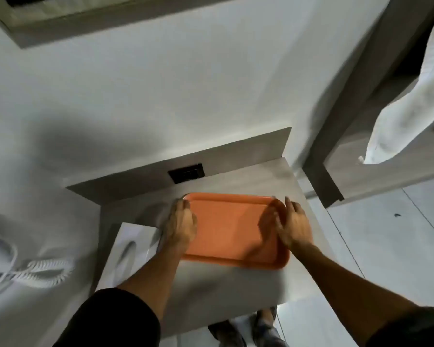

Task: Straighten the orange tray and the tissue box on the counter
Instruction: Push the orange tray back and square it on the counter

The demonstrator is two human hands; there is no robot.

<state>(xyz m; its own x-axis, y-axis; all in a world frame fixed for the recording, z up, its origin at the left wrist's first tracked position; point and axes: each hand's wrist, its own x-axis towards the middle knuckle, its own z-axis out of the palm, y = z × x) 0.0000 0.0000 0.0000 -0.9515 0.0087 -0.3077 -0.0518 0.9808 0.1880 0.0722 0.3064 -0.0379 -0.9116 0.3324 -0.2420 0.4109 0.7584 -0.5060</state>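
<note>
An empty orange tray (231, 229) lies on the grey counter (226, 289), slightly skewed to its edges. My left hand (181, 224) rests over the tray's left rim, fingers curled at the far left corner. My right hand (292, 226) is against the tray's right rim with fingers stretched out and apart, not closed on it. A white tissue box (129, 251) with an oval slot sits at the counter's left side, just left of my left forearm, blurred and partly hidden by it.
A black socket panel (186, 173) sits in the counter's low back panel against the white wall. A white coiled phone cord (48, 271) lies at left. A wooden frame (336, 151) with hanging white cloth (411, 103) stands right. Tiled floor (386, 234) and feet (248, 329) show below.
</note>
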